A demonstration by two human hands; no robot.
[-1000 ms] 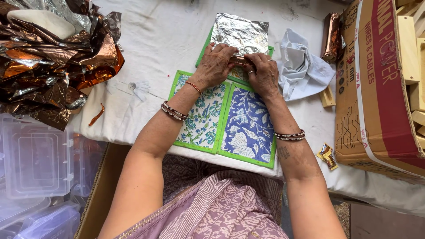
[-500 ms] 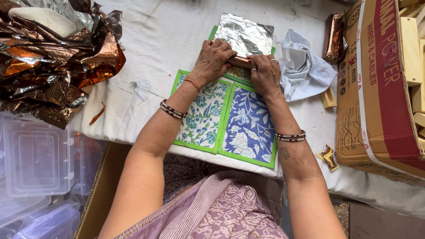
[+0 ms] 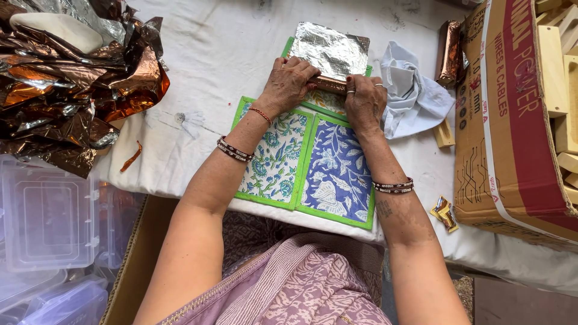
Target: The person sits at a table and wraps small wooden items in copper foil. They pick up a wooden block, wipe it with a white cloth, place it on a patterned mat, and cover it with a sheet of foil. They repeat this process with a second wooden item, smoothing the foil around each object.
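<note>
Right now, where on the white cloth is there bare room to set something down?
Bare cloth lies between the crumpled brown foil pile and the silver foil sheet. It is crowded on the floral mats, where the left hand and right hand work, and by the cardboard box.

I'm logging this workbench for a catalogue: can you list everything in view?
Silver foil sheet: one, top centre.
Copper-foil-wrapped bar: one, under both hands.
Green-bordered floral mats: at least two, centre.
Crumpled copper foil pile: one, top left.
White cloth: one, right of the hands.
Brown cardboard box: one, right.
Clear plastic boxes: several, lower left.
Left hand, right hand: on the bar.
</note>
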